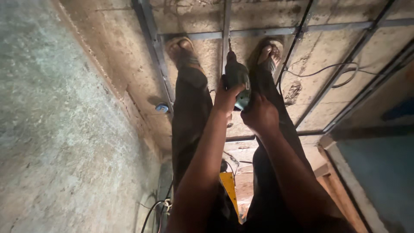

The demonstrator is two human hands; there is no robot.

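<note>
- Here, the left hand (227, 97) wraps shut around the green drill (237, 80).
- The right hand (260, 115) grips the drill's lower end, fingers closed.
- The drill's bit meets the metal rail (226, 26), between the sandalled feet (181, 49).

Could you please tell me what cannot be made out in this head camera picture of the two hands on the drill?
- Green power drill: body largely covered by the left hand and right hand.
- Drill bit tip at the grey metal rail: too small and dim.
- Yellow object between the dark trouser legs: mostly hidden by the forearms.
- Black cable: its end is lost in shadow.
</note>
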